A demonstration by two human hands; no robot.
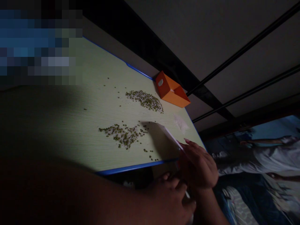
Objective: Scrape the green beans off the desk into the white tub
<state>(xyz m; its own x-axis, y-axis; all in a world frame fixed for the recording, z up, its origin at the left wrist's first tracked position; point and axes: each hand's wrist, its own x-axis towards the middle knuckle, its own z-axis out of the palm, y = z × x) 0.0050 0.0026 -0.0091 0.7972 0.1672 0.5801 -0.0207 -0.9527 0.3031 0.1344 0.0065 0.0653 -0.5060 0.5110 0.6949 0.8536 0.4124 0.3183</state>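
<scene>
My right hand (200, 164) is closed on a thin white card (172, 137). The card is held on edge over the table (112, 107) and casts a dark shadow there. My left hand (173, 195), in deep shade below the blue table edge, has its fingers curled. A bit of something white shows at its fingers, too dark to name. Left of the card lies a loose heap of green beans (124, 136), seemingly mung beans, mixed with white grains. Farther back is a second heap of beans (145, 100) with more white grains among them.
An open orange box (172, 90) stands at the table's far edge. A small pile of white grains (180, 122) lies near it, and stray beans are scattered about. A person in a light shirt (274, 156) is at the right. The upper left is pixelated.
</scene>
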